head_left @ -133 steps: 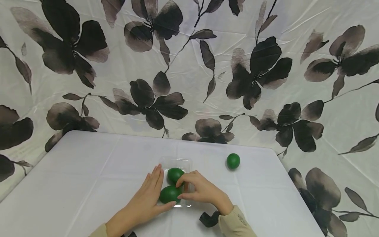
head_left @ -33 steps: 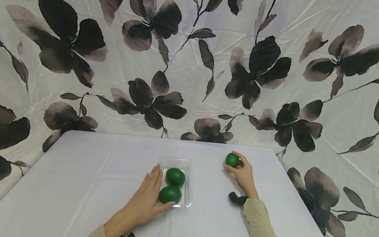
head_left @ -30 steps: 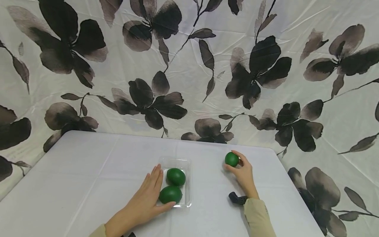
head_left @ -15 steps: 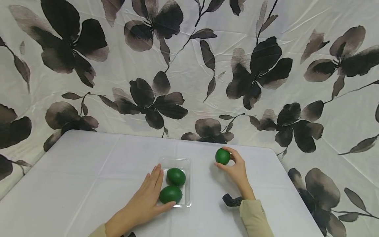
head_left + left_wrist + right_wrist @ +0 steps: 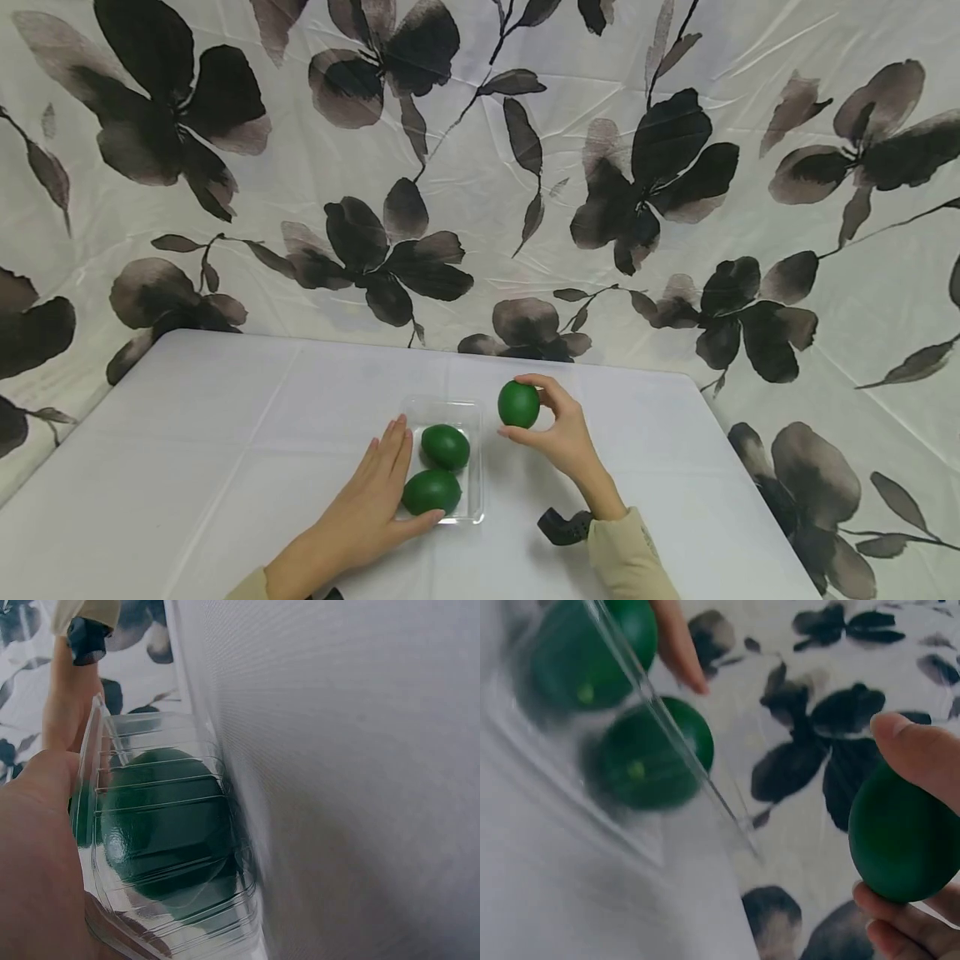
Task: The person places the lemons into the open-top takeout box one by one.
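A clear plastic container [image 5: 477,475] stands on the table with two smooth green limes in it, a far lime [image 5: 446,447] and a near lime [image 5: 431,492]. My left hand [image 5: 365,504] rests along the container's left side, fingers straight, thumb at the near edge. In the left wrist view a lime [image 5: 165,825] shows through the ribbed container wall. My right hand [image 5: 567,437] holds a third lime [image 5: 518,405] between thumb and fingers, just right of the container and above the table. The right wrist view shows this held lime [image 5: 904,836] apart from the container.
A white cloth covers the table [image 5: 225,467]. Behind it hangs a white curtain [image 5: 480,183] with dark flowers. A black strap device [image 5: 564,527] sits at my right wrist.
My right hand left the container, took hold of the third lime at the right, lifted it and carried it left towards the container. My left hand has stayed in place.
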A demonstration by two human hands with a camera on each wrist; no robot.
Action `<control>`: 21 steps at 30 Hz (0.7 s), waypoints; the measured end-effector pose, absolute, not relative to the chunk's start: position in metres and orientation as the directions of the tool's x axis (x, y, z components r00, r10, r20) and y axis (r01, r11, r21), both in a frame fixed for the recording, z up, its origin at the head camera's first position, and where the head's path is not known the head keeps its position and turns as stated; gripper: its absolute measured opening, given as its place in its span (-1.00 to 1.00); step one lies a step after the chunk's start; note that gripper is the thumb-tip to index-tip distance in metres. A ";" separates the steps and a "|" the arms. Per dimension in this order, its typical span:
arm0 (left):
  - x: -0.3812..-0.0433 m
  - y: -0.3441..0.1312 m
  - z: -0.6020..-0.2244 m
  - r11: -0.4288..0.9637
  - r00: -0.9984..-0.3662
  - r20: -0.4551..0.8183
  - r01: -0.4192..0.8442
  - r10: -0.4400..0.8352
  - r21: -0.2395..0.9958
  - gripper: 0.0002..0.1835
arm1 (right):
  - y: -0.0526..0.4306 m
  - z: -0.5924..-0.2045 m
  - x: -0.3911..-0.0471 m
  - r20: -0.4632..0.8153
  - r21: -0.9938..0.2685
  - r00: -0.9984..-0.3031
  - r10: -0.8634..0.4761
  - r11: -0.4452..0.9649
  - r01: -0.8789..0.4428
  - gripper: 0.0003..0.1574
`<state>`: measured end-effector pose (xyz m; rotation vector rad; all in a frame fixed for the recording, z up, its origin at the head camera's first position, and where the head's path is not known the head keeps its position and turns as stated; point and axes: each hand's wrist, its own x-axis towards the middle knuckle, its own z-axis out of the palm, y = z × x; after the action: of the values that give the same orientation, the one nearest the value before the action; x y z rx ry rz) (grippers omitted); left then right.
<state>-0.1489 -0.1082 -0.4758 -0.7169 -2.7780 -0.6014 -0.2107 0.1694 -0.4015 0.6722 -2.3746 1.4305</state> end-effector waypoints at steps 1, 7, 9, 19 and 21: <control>-0.149 -0.108 -0.476 0.799 -0.860 0.297 0.501 0.415 0.333 0.20 | 0.166 -0.401 -0.209 0.466 -0.754 -0.845 -0.263 0.382 -0.535 -0.17; -0.149 -0.108 -0.474 0.793 -0.857 0.300 0.506 0.418 0.340 0.19 | 0.154 -0.422 -0.214 0.466 -0.731 -0.774 -0.428 0.308 -0.610 -0.13; -0.149 -0.108 -0.474 0.791 -0.857 0.300 0.506 0.418 0.344 0.19 | 0.151 -0.433 -0.218 0.463 -0.715 -0.738 -0.490 0.285 -0.638 -0.11; -0.148 -0.110 -0.474 0.796 -0.856 0.298 0.508 0.423 0.329 0.19 | 0.139 -0.447 -0.216 0.384 -0.670 -0.650 -0.656 0.286 -0.685 -0.13; -0.148 -0.110 -0.475 0.799 -0.855 0.302 0.508 0.422 0.320 0.19 | 0.138 -0.447 -0.216 0.382 -0.636 -0.650 -0.657 0.323 -0.700 -0.14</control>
<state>-0.1483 -0.1101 -0.4745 -0.7265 -2.7724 -0.5832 -0.2158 0.1377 -0.4469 1.2897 -2.5114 1.2516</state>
